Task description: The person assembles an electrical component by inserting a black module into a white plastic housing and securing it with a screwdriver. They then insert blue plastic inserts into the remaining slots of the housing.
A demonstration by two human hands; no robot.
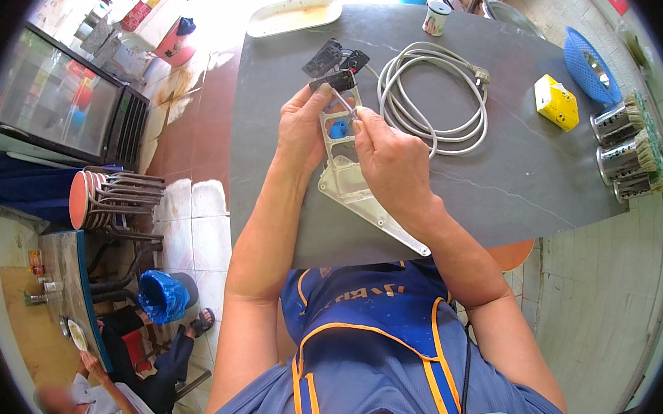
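A pale plastic frame, with a long triangular end and a blue part inside it, lies on the dark grey table in front of me. My left hand is closed on a black plastic piece at the frame's far end. Pinched in my right hand is a thin grey rod-like piece, whose tip meets the black piece; I cannot make out its exact kind. More black parts sit just beyond my fingers. A coiled grey power cable with a plug lies right of my hands.
On the table are a white tray, a cup, a yellow packet, a blue basket and perforated metal holders. Leftward are stacked stools, a blue-lined bin and a seated person.
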